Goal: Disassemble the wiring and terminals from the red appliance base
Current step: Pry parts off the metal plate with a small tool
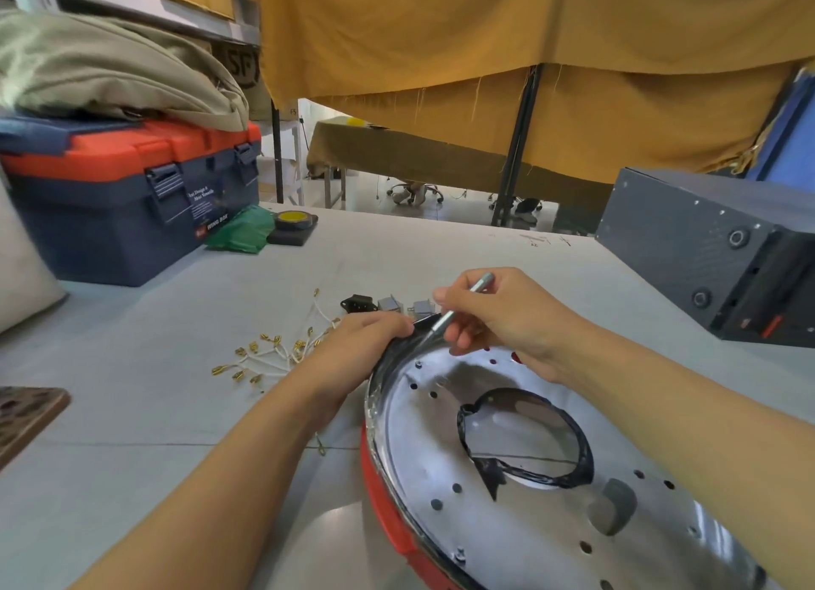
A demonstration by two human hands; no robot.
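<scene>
The appliance base (pixel 388 519) is red with a shiny silver plate (pixel 507 514), the wires (pixel 273 355) are white with gold terminals (pixel 240 374), the toolbox (pixel 128 201) navy and orange

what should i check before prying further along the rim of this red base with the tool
1. Left hand grips the rim of the red base: ok.
2. Right hand holds the metal tool: ok.
3. Tool tip seated at the rim: cannot tell, fingers hide it.
4. Left fingertips away from the tip: not ok, right beside it.
5. Removed wires with terminals lie apart on the table: ok.
</scene>
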